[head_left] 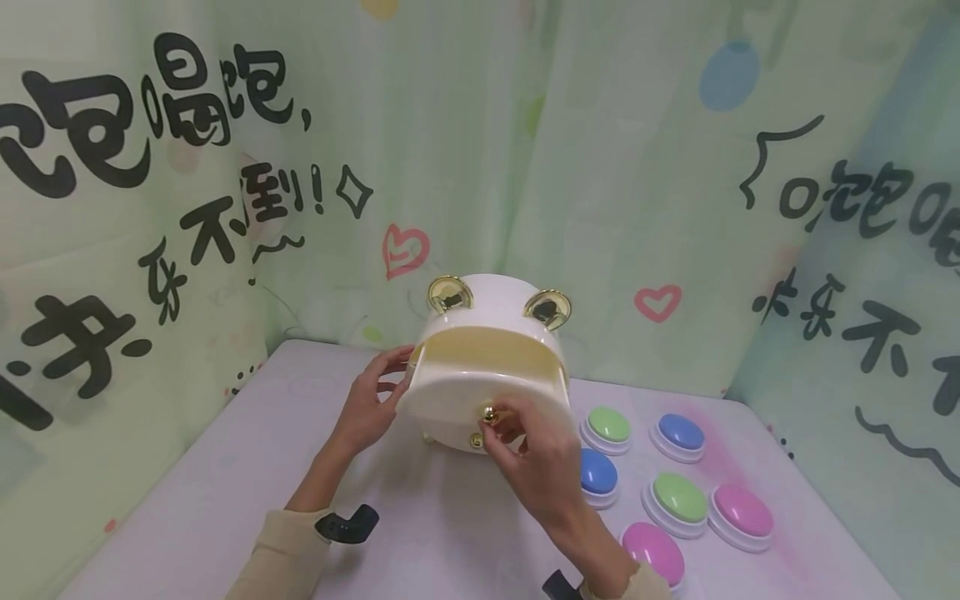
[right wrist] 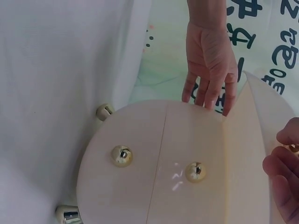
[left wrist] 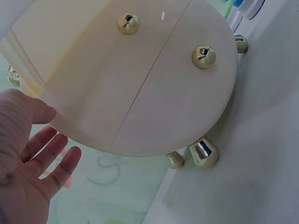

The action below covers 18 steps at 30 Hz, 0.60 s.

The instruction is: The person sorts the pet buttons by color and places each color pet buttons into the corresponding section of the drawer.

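A rounded white drawer box (head_left: 498, 287) with gold-rimmed ears stands on the table. Its top drawer (head_left: 450, 392) hangs out from the body, leaving a gap above it. With thumb and fingers, my right hand (head_left: 536, 458) pinches the gold knob (head_left: 489, 414) on that drawer's front; the right wrist view also shows this knob (right wrist: 293, 148). My left hand (head_left: 371, 400) rests at the box's left side, fingers extended and spread, thumb by the drawer's edge in the left wrist view. Below, the middle knob (left wrist: 128, 23) and bottom knob (left wrist: 203, 56) are untouched.
Right of the box sit several round push buttons, among them a blue one (head_left: 681, 432), a green one (head_left: 680, 497) and a pink one (head_left: 742, 510). A printed curtain (head_left: 615, 208) surrounds the white table (head_left: 420, 533). Gold feet (left wrist: 205, 151) support the box.
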Tool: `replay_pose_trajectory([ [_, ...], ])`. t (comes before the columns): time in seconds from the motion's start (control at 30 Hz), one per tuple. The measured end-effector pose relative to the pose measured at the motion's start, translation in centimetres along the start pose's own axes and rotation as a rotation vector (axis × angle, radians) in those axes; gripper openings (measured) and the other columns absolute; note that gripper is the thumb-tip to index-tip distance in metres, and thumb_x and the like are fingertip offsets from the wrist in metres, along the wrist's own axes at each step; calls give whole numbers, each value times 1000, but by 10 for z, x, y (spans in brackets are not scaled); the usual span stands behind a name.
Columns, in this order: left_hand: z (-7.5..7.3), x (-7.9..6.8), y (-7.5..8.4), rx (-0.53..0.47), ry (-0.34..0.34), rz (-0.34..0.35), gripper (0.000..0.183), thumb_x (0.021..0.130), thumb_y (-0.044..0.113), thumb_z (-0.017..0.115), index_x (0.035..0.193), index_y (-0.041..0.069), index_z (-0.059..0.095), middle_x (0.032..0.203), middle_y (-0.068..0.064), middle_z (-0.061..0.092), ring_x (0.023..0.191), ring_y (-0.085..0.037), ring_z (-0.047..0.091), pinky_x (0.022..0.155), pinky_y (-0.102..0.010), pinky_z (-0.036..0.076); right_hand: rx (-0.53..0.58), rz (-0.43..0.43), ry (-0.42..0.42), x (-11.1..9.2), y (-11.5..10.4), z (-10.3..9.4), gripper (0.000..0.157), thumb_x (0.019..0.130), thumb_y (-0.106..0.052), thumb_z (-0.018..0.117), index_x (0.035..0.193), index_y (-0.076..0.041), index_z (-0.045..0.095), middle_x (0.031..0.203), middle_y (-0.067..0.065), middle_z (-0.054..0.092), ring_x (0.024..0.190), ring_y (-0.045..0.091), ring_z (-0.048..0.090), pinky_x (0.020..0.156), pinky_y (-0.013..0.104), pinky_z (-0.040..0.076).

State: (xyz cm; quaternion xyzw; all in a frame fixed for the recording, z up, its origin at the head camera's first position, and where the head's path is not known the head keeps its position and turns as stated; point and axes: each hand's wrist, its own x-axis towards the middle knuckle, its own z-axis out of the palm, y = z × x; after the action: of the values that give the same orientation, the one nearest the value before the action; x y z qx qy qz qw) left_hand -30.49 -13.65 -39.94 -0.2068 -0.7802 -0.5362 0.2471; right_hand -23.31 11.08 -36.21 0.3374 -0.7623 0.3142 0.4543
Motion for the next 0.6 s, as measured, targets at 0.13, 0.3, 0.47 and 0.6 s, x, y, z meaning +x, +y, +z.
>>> replay_pose_trajectory([
  [0.13,0,0,-1,-11,0,3,46,99,2,64,144,7,55,136,-16,62,125,-33,60,91,-49,53,-7,-7,7,-1,0,0,29,75,-3,82,99,-8,67,74,2,74,59,11,68,50,16,47],
  [0.3,0,-1,0,-25,-6,-3,46,99,3,64,144,7,55,136,-16,61,125,-33,59,91,-49,53,-3,-17,10,-2,-1,0,28,76,-3,82,100,-7,67,75,2,74,59,11,68,49,18,48],
  [0.47,0,0,0,-26,-16,-21,45,100,5,64,144,8,54,137,-14,61,126,-31,59,91,-51,53,0,-38,26,-2,-2,-2,28,77,-7,83,100,-7,68,76,2,74,59,11,68,50,17,49],
  [0.6,0,0,1,-24,-15,-14,45,100,5,64,144,7,54,137,-15,61,126,-32,59,90,-51,53,20,-39,51,-2,-4,-5,25,81,-12,82,101,-5,69,75,3,74,57,12,68,49,18,50],
])
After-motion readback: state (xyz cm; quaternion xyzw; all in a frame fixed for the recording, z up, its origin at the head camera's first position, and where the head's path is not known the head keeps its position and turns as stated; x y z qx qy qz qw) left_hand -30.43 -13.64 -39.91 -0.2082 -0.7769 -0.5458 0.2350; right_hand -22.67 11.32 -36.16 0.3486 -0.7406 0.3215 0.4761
